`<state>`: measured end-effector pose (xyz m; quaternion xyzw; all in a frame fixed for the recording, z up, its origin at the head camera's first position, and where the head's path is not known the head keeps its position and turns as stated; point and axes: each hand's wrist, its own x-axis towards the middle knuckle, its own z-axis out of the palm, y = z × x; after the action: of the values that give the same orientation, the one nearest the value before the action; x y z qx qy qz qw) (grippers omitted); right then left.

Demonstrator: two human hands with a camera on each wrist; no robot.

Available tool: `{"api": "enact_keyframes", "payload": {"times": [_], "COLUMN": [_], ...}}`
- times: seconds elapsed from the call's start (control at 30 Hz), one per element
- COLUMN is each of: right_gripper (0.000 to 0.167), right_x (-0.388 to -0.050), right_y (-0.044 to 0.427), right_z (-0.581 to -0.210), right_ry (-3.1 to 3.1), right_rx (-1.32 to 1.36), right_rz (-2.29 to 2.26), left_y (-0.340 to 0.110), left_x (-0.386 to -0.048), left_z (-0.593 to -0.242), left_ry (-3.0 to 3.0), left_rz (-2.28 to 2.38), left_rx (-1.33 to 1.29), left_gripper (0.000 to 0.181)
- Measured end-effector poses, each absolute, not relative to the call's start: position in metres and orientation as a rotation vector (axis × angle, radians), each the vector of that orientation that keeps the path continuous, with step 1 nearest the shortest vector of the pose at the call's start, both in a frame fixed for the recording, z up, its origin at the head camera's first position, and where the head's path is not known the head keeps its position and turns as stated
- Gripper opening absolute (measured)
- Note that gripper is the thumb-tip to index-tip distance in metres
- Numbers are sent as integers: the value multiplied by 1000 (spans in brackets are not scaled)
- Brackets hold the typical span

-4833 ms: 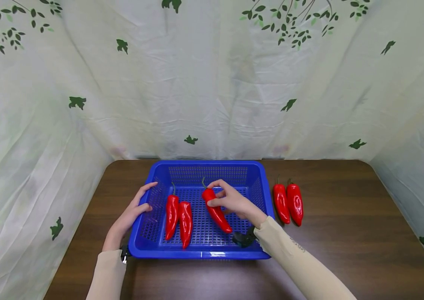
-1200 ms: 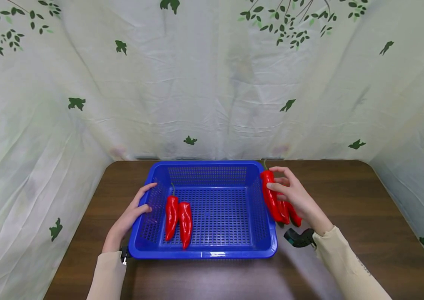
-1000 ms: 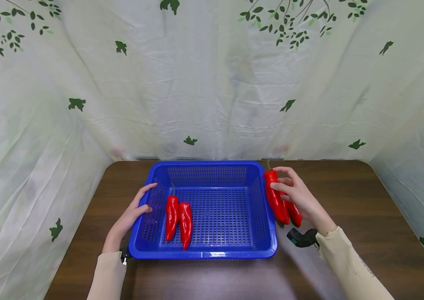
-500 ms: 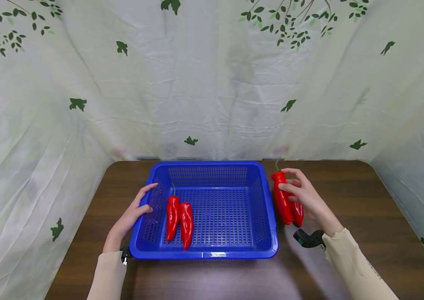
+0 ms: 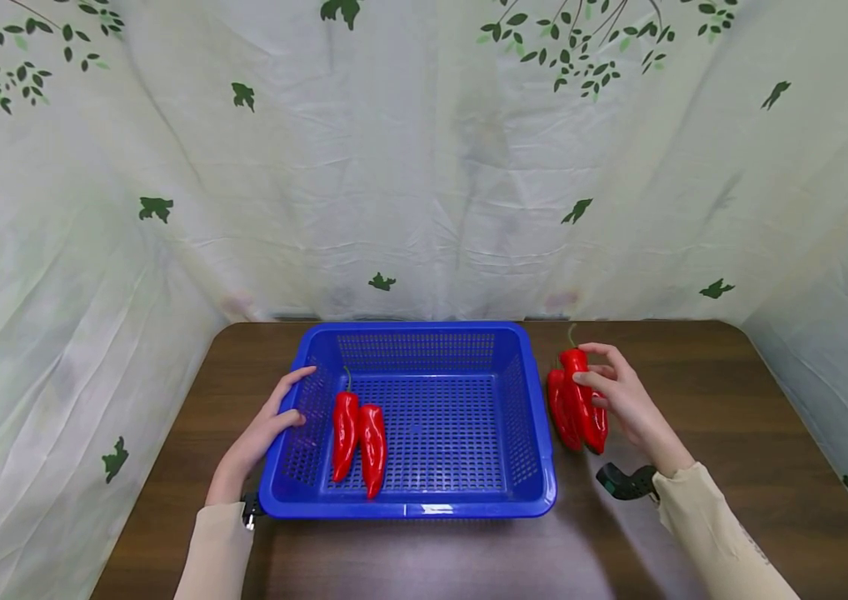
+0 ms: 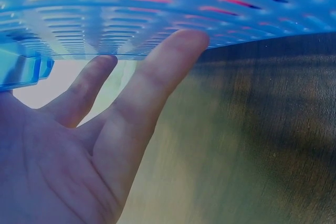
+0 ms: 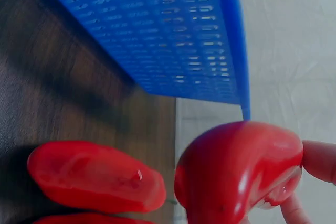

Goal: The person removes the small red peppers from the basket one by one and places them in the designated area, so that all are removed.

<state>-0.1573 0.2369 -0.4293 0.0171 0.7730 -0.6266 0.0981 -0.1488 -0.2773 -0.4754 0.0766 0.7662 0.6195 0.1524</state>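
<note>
A blue perforated basket stands on the table. At its left side is my left hand, its thumb and fingers fairly straight against the basket. The left wrist view shows the palm beside the perforated wall. My right hand pinches a red pepper near its stem end, to the right of the basket. That held pepper is raised above the table in the right wrist view. Beneath it lie two more red peppers, one at the left and one partly hidden.
Inside the basket, two red peppers, one with a stem and another, lie side by side at the left. Brown wooden tabletop extends to the right. A leaf-patterned curtain hangs behind the table.
My right hand has carried one pepper out of the basket, over its right rim, then further right over the two peppers on the table. The left hand and basket have stayed put.
</note>
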Motion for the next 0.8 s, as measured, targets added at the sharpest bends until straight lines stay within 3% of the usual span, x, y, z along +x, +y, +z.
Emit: {"api": "enact_keyframes", "payload": {"times": [0.37, 0.8], "right_gripper": [55, 41], "right_x": [-157, -156], "right_y": [257, 279], "right_z": [-437, -441], "right_ry": [2257, 2299], "right_rx": [118, 157], "right_rz": [-1925, -1979], "left_y": [-278, -278], "left_x": [-149, -148], "left_z": [-476, -476], "left_ry": [2203, 2140], "left_rz": [1774, 1815], "left_rx": [222, 233], "left_gripper": [66, 67]}}
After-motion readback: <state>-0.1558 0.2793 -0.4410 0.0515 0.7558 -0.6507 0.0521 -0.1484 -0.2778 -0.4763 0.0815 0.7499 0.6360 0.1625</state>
